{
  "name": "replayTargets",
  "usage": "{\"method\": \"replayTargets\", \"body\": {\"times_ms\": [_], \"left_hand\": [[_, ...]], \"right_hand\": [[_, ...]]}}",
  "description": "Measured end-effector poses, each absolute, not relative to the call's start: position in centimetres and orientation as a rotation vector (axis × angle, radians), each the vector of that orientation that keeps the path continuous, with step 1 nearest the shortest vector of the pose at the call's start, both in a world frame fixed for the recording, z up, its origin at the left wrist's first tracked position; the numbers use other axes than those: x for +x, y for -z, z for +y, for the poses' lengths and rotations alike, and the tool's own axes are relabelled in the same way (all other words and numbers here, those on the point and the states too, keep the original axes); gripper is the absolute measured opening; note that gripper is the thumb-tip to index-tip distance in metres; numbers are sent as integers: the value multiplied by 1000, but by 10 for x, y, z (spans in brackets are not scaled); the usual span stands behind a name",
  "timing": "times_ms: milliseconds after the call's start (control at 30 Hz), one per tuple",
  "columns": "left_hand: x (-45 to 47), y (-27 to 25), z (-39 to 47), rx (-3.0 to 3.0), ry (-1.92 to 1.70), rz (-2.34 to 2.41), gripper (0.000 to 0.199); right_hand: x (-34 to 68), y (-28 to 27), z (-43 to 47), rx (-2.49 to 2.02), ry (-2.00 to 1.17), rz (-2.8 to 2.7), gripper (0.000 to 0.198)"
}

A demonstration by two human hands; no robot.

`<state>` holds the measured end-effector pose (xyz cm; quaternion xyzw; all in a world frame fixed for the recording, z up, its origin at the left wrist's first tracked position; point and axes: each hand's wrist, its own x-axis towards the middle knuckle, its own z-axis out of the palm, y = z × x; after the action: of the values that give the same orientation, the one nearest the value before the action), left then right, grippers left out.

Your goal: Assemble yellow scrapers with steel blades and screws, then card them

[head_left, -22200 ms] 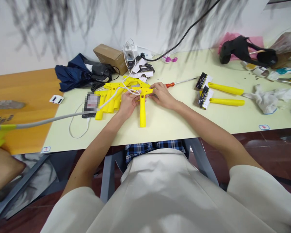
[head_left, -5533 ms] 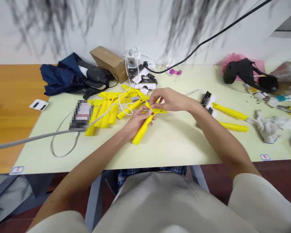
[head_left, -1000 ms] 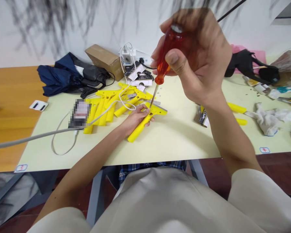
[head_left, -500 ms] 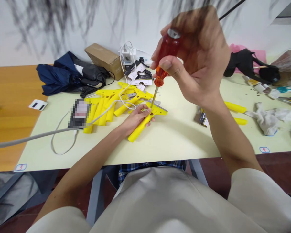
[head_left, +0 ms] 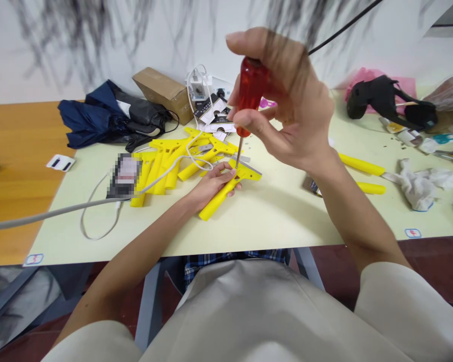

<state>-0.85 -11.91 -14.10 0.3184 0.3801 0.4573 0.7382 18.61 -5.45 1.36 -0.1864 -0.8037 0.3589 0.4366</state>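
Note:
My left hand (head_left: pixel 216 185) is closed around a yellow scraper (head_left: pixel 222 199), near where its handle meets the wide head. A metal blade edge shows along that head. Above it, my right hand (head_left: pixel 287 105) grips a screwdriver (head_left: pixel 251 88) by its red, see-through handle, thumb on the side and index finger stretched over the top. The thin shaft points down, with its tip at a screw spot on the scraper's head. To the left of my left hand lies a pile of yellow scrapers (head_left: pixel 169 161), some with metal parts on them.
A phone-like device (head_left: pixel 124 176) with a white cable lies left of the pile. Behind are a cardboard box (head_left: pixel 164 93), a dark blue umbrella (head_left: pixel 86 118) and black-and-white cartons (head_left: pixel 221 120). On the right are more yellow handles (head_left: pixel 362 164), white gloves (head_left: pixel 419 186) and a black bag (head_left: pixel 381 100).
My right hand has shifted left and turned on the screwdriver's handle, its index finger now over the top. The screwdriver stands more upright. My left hand and the scraper have stayed put.

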Motion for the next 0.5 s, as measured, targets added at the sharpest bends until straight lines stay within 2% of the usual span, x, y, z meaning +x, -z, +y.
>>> {"method": "replayTargets", "body": {"times_ms": [233,500], "left_hand": [[-10,145,-117,678,-1030,818,40],[-10,141,-119,678,-1017,797,41]], "right_hand": [[186,-3,-40,-309,-788,-1999,67],[176,20,-26,-337,-446,-1843,74]]}}
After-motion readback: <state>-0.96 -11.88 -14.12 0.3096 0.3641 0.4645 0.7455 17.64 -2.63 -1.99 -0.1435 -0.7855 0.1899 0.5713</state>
